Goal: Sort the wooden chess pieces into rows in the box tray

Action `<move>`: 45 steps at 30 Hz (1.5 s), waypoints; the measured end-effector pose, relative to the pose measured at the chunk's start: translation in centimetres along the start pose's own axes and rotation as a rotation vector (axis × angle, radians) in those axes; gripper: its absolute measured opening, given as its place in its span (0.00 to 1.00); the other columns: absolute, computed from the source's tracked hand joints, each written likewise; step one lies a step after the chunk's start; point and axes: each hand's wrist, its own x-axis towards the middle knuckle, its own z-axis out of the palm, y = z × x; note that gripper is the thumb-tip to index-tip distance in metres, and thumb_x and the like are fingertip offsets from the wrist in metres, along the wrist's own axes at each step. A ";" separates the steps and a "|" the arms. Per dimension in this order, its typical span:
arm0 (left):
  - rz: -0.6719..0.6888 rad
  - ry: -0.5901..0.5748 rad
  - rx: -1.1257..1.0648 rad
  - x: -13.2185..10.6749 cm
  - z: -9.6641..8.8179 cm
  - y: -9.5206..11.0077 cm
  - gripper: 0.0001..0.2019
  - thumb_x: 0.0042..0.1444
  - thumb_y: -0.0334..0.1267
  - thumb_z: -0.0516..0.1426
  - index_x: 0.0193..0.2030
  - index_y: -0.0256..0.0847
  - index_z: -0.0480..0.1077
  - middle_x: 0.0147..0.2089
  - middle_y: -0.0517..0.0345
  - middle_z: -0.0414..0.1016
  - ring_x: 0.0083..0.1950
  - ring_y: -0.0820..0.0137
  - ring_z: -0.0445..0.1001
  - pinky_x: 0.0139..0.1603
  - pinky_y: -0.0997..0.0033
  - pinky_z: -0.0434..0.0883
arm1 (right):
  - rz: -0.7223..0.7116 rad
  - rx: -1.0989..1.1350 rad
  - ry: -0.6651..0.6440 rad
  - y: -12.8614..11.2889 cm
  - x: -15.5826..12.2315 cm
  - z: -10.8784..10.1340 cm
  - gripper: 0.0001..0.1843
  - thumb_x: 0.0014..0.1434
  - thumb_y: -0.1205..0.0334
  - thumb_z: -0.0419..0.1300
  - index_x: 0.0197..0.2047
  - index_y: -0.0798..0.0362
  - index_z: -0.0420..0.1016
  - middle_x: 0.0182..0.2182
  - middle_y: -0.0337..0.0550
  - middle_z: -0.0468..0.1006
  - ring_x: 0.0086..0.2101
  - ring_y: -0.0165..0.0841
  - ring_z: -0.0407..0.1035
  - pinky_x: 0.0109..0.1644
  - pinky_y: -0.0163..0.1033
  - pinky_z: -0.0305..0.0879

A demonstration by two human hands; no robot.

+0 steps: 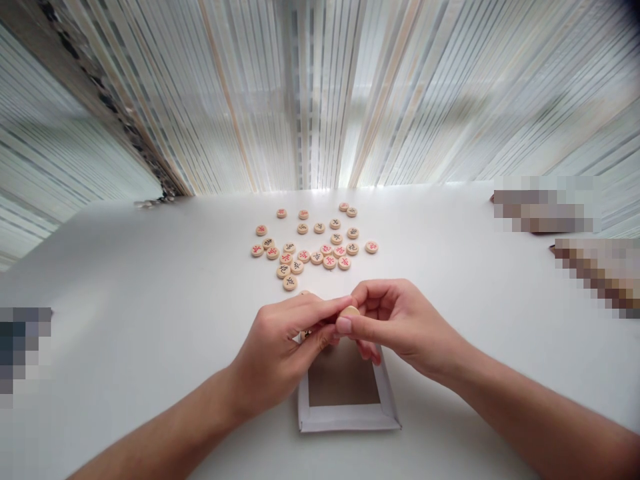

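Note:
Above a shallow white cardboard box [350, 419] with a brown bottom, my two hands meet at the fingertips. My right hand [400, 317] pinches a round wooden xiangqi piece [350, 311] between thumb and fingers. Coming from the other side, my left hand [285, 340] has its index finger and thumb closed on the same piece; its other fingers are mostly hidden. The far part of the box lies under my hands. Part of another piece with a black mark [305, 335] shows through the gap beneath my left index finger.
Several xiangqi pieces with red or black characters lie scattered beyond my hands, one red-marked piece [371, 247] at their right side. They rest on a white table [150, 300]. A striped curtain [320, 93] hangs behind. Blurred-out objects [545, 212] stand at the right and left edges.

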 end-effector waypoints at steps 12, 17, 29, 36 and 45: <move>0.002 0.022 -0.019 0.1 -0.2 0.1 0.17 0.66 0.29 0.67 0.60 0.46 0.83 0.40 0.55 0.87 0.37 0.70 0.83 0.40 0.74 0.79 | -0.031 0.029 -0.082 -0.1 -0.2 0.0 0.15 0.55 0.60 0.81 0.31 0.57 0.81 0.20 0.39 0.81 0.21 0.27 0.73 0.28 0.30 0.72; -0.037 0.034 -0.052 0.1 0.0 0.3 0.15 0.65 0.30 0.67 0.57 0.45 0.84 0.40 0.55 0.88 0.37 0.71 0.83 0.38 0.76 0.80 | -0.013 0.042 -0.086 -0.1 -0.2 0.0 0.14 0.55 0.60 0.81 0.32 0.57 0.82 0.20 0.40 0.82 0.21 0.27 0.74 0.29 0.30 0.74; -0.077 0.162 -0.029 0.2 -0.2 0.2 0.10 0.60 0.26 0.70 0.47 0.40 0.84 0.39 0.59 0.87 0.37 0.72 0.86 0.41 0.77 0.84 | -0.149 -0.077 -0.034 -0.4 -0.2 0.1 0.12 0.55 0.63 0.80 0.44 0.51 0.92 0.31 0.43 0.88 0.31 0.28 0.80 0.37 0.28 0.79; 0.176 0.182 0.175 0.5 -0.6 -0.2 0.11 0.60 0.22 0.69 0.46 0.40 0.83 0.42 0.55 0.88 0.42 0.70 0.86 0.45 0.73 0.83 | -0.204 -0.172 0.007 -0.2 -0.2 -0.5 0.16 0.55 0.61 0.80 0.48 0.47 0.91 0.39 0.44 0.91 0.37 0.34 0.84 0.43 0.34 0.82; 0.192 0.158 0.224 0.6 -0.6 0.1 0.11 0.61 0.23 0.68 0.45 0.43 0.83 0.41 0.54 0.88 0.42 0.67 0.86 0.44 0.69 0.83 | -0.258 -0.338 0.040 -0.6 -0.2 -0.7 0.16 0.52 0.60 0.81 0.44 0.53 0.90 0.37 0.47 0.90 0.35 0.39 0.85 0.42 0.41 0.84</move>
